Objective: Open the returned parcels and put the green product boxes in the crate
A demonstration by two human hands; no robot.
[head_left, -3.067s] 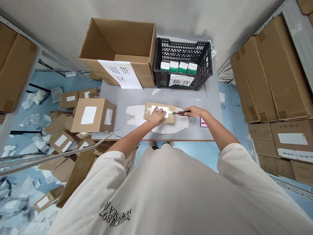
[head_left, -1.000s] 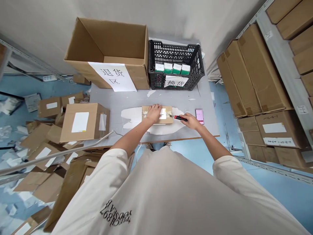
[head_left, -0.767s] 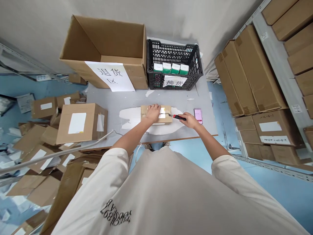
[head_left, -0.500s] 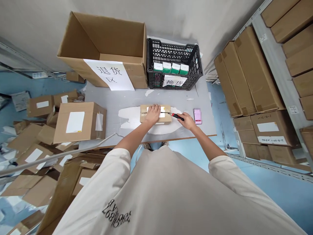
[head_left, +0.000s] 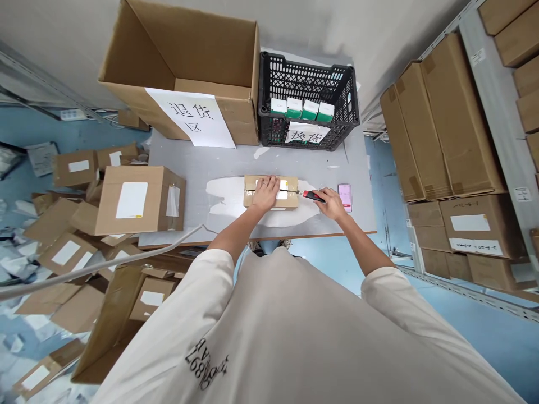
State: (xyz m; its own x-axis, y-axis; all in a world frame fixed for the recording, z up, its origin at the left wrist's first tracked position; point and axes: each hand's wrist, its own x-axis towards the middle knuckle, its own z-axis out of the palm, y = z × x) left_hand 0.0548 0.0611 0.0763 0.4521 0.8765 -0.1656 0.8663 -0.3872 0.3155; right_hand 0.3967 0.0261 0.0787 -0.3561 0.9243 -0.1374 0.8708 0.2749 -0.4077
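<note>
A small cardboard box (head_left: 290, 202) with a white label lies on the grey table (head_left: 189, 160), a dark slit running along the middle of its top. Resting flat across that top, my left hand (head_left: 266, 192) has its fingers stretched out and grips nothing. My right hand (head_left: 331, 204) is wrapped around a red and black utility knife (head_left: 310, 195). The blade end points left at the box's right end; whether it touches the cardboard is too small to tell. Just right of my right hand lies a phone with a pink screen (head_left: 345, 196).
A large open carton (head_left: 240, 123) and a black plastic crate (head_left: 309, 63) holding several green and white boxes stand at the back. A closed carton (head_left: 126, 199) sits on the left. Cartons pile up on the left floor; a shelf (head_left: 490, 84) stands right.
My right hand and the knife have drawn slightly right, away from the box's end. The dark slit on the box top shows more plainly. The view has shifted a little.
</note>
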